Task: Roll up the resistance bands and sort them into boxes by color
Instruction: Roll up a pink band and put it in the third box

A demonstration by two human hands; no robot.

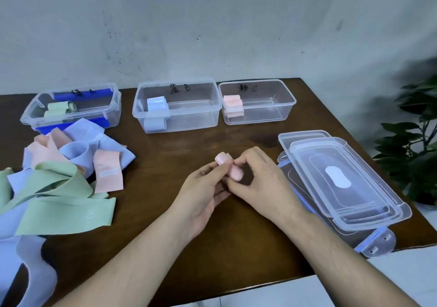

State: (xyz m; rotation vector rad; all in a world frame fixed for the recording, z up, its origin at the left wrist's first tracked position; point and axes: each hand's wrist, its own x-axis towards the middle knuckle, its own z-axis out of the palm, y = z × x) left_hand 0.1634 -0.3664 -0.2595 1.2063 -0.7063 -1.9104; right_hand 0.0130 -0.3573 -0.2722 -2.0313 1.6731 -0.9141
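Both the left hand (208,183) and right hand (257,179) pinch a nearly rolled pink band (228,166), which likely goes next into the pink box (283,108).

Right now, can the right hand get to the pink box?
Probably yes: the right hand, gripping the pink roll together with the left hand, has bare table up to the open pink box.

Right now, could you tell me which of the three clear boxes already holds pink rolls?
The right-hand box, marked C, nearest the stacked lids; the others hold green and blue rolls.
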